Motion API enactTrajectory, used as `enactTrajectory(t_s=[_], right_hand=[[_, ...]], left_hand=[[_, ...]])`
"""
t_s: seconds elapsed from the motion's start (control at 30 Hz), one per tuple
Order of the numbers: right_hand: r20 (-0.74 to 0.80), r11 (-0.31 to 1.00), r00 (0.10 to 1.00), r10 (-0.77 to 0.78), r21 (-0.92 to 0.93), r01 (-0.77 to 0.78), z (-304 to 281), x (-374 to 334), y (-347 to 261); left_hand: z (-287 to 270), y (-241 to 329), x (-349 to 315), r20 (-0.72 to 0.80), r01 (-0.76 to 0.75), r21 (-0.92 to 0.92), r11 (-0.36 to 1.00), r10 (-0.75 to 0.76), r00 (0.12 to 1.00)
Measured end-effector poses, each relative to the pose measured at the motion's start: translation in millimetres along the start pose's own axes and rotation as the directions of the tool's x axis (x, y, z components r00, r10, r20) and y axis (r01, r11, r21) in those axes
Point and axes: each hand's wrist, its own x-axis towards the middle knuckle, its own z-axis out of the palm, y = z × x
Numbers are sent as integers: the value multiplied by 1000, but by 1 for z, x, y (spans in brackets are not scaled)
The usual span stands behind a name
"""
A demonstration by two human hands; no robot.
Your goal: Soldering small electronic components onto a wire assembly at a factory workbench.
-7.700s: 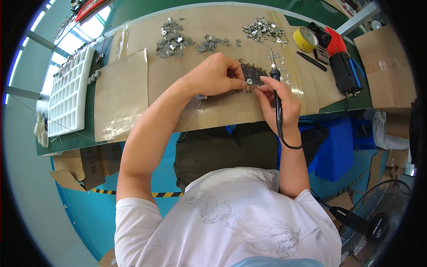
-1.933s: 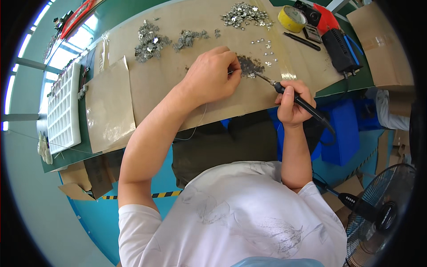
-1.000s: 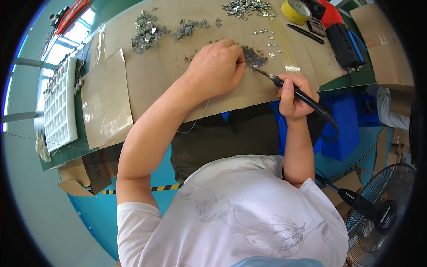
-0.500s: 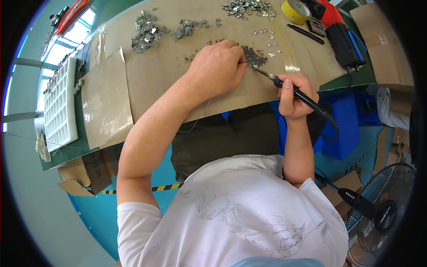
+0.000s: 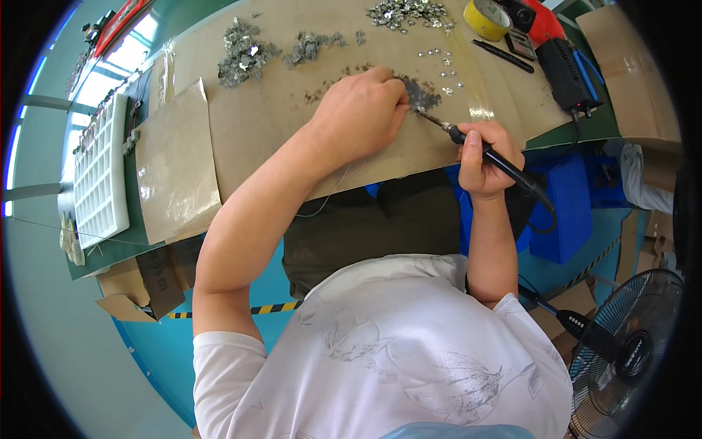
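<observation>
My right hand (image 5: 486, 162) is wrapped round the black handle of a soldering iron (image 5: 510, 168), its metal tip slanting left to the board. Just left of that tip, my left hand (image 5: 358, 115) is closed in a pinch, fingertips close to the iron. A thin solder wire (image 5: 327, 199) trails from under that hand over the table's front edge; its end at the fingertips is hidden. Beneath and beyond the tip lies a dark scorched patch (image 5: 423, 94) on the brown cardboard. Several small shiny metal pieces (image 5: 447, 74) lie just past it.
Metal parts lie in heaps at far left (image 5: 245, 55) and far middle (image 5: 409, 13). At far right are yellow tape (image 5: 487, 20), a black pen-like tool (image 5: 503, 56) and a black power unit (image 5: 564, 73). A white compartment tray (image 5: 102, 175) stands left; a fan (image 5: 632, 351) stands lower right.
My left hand has shifted very slightly to the right, still pinched beside the iron's tip. The right hand and the soldering iron stay in nearly the same place.
</observation>
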Motion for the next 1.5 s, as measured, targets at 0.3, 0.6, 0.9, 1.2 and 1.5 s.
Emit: enactTrajectory(t_s=[0.3, 0.6, 0.9, 1.2, 1.5], right_hand=[[-88, 985, 991, 101, 149, -88, 0, -5, 4], [-104, 970, 981, 162, 201, -139, 1, -5, 4], [6, 926, 945, 327, 197, -322, 5, 15, -8], [419, 968, 908, -12, -224, 116, 5, 63, -28], [490, 923, 866, 103, -372, 101, 14, 55, -36]], left_hand=[[-2, -2, 1, -50, 16, -100, 995, -21, 999], [-7, -1, 3, -63, 95, -239, 966, -113, 992], [-12, 4, 4, -55, 170, -314, 934, -197, 979], [-24, 1, 1, -5, 48, -265, 963, -51, 999], [-25, 1, -6, 81, 46, -219, 975, -29, 996]])
